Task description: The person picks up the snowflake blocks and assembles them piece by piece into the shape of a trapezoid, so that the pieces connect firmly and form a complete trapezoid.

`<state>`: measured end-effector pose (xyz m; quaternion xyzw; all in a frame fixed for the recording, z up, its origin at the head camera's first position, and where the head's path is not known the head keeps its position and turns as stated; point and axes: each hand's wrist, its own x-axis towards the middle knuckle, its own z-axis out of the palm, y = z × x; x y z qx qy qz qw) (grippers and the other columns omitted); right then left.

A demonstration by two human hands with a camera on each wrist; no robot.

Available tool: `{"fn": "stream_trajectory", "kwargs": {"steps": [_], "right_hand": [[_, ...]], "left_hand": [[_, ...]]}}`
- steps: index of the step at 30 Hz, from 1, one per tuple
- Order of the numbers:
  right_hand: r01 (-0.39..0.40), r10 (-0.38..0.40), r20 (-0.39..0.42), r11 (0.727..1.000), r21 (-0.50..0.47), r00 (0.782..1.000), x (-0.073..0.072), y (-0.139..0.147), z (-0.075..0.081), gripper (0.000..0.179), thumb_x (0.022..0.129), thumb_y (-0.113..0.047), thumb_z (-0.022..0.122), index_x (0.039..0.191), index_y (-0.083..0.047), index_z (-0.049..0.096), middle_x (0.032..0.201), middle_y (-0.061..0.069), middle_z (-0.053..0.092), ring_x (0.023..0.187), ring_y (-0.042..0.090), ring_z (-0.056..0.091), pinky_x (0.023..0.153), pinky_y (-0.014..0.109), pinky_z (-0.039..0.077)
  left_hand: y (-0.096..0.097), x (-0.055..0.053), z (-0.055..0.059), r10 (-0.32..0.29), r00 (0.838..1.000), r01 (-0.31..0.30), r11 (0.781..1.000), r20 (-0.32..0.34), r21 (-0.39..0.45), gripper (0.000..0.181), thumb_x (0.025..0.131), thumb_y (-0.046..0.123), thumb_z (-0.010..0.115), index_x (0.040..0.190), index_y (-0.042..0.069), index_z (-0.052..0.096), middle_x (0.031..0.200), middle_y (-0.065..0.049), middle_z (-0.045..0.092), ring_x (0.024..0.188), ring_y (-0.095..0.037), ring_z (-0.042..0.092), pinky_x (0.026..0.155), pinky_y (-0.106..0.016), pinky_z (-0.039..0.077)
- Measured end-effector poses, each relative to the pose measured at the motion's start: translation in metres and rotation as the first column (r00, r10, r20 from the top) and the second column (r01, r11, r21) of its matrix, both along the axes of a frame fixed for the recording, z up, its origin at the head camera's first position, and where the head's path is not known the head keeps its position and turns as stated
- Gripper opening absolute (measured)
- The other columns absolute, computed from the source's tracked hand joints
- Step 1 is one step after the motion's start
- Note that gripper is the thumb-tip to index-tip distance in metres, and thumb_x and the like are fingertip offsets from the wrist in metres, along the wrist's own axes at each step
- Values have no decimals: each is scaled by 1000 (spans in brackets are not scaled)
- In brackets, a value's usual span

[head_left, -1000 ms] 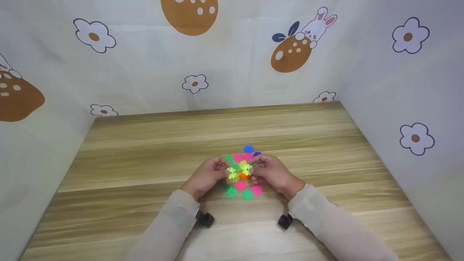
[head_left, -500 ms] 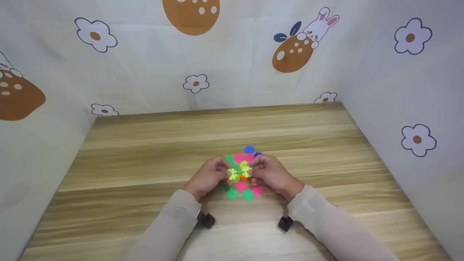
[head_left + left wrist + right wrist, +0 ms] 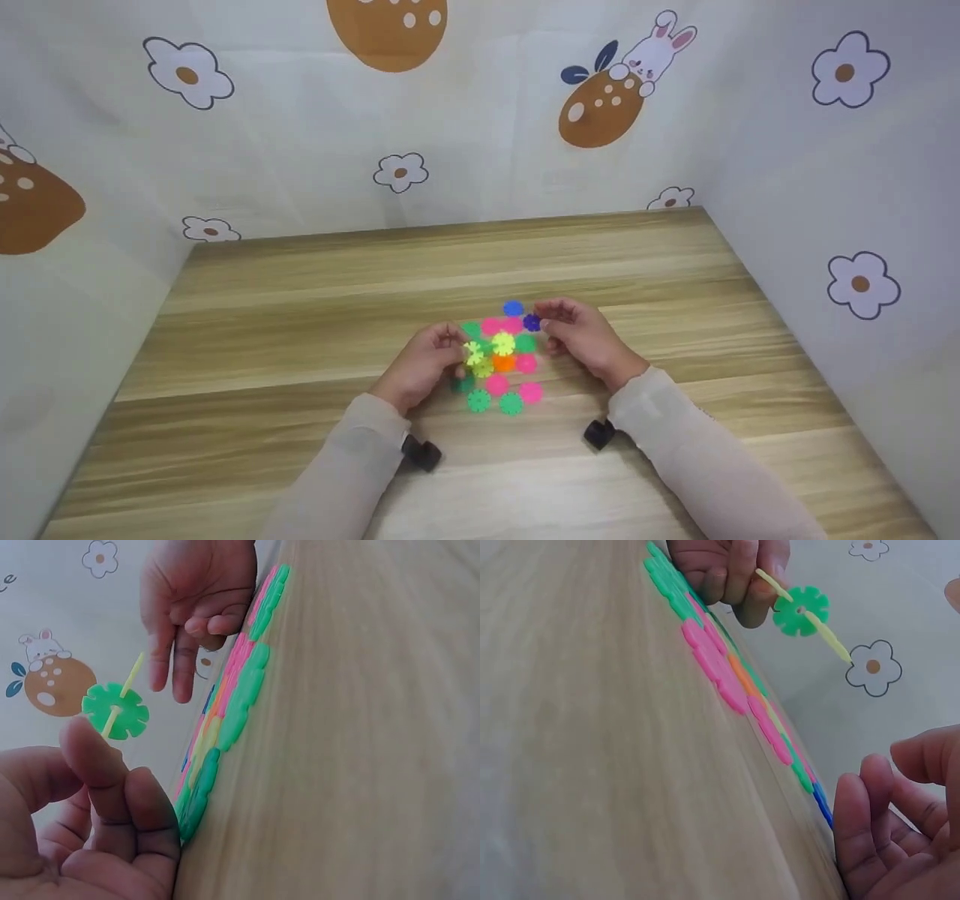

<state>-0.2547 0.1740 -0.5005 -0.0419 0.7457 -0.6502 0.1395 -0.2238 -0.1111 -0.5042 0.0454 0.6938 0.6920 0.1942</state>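
Note:
My left hand (image 3: pixel 429 361) pinches a joined set of notched plastic discs between thumb and fingers, above the table. A green snowflake disc (image 3: pixel 116 712) forms its middle, and two yellow snowflake discs, seen edge-on in the wrist views, are slotted into it on opposite sides. One of those yellow discs (image 3: pixel 472 352) sits at my left fingertips. My right hand (image 3: pixel 589 341) is apart from the set, its fingers loosely bent and holding nothing. Its fingertips are right beside a dark blue snowflake disc (image 3: pixel 532 322) at the right edge of the flat discs.
Several loose discs lie flat in a cluster below the hands, among them pink (image 3: pixel 531 392), green (image 3: pixel 511 403), orange (image 3: pixel 504 363) and light blue (image 3: pixel 513 308) ones. The wood-grain table (image 3: pixel 315 300) meets printed cloth walls (image 3: pixel 480 112) at the back and sides.
My right hand has let go of the joined discs and moved right and away, to beside the dark blue disc. My left hand still pinches the set, shifted slightly left.

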Motion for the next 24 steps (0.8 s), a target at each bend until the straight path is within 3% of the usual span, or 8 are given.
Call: {"fn": "stream_trajectory", "kwargs": {"steps": [6, 11, 15, 18, 24], "right_hand": [[-78, 79, -3, 991, 113, 997, -1, 1, 2, 42, 97, -1, 61, 139, 0, 62, 133, 19, 65, 73, 18, 60, 69, 27, 58], [-15, 13, 12, 995, 103, 1000, 1, -1, 2, 37, 96, 2, 61, 133, 3, 64, 124, 19, 68, 68, 17, 59, 63, 26, 56], [1, -6, 41, 990, 140, 999, 2, -2, 4, 44, 96, 3, 65, 139, 0, 62, 119, 17, 66, 68, 16, 59, 61, 25, 57], [-18, 5, 57, 972, 234, 998, 4, -2, 6, 48, 94, 1, 70, 141, -4, 63, 112, 15, 64, 65, 15, 58, 59, 25, 56], [-32, 18, 39, 921, 389, 999, 5, -1, 11, 39, 91, 0, 73, 130, -5, 69, 99, 11, 60, 60, 14, 56, 57, 26, 57]], "left_hand": [[-1, 0, -1, 8, 1000, -7, 1000, -2, 25, 15, 99, 1, 58, 114, 2, 58, 83, -3, 56, 70, -17, 58, 73, -27, 50], [-1, 2, 0, 12, 1000, -12, 1000, -4, 25, 14, 98, 0, 58, 112, 2, 58, 80, -2, 56, 69, -16, 58, 71, -27, 50], [-1, 3, 1, 14, 1000, -14, 1000, -3, 16, 14, 98, 0, 58, 112, 3, 58, 79, -2, 56, 69, -16, 58, 71, -27, 50], [-1, 3, 1, 16, 1000, -16, 1000, -2, 13, 14, 98, 1, 58, 112, 3, 58, 79, -2, 56, 68, -17, 58, 71, -27, 50], [1, 3, 2, 24, 1000, -24, 999, 7, 33, 14, 98, 0, 59, 111, 3, 57, 80, -3, 55, 67, -16, 58, 69, -26, 49]]}}
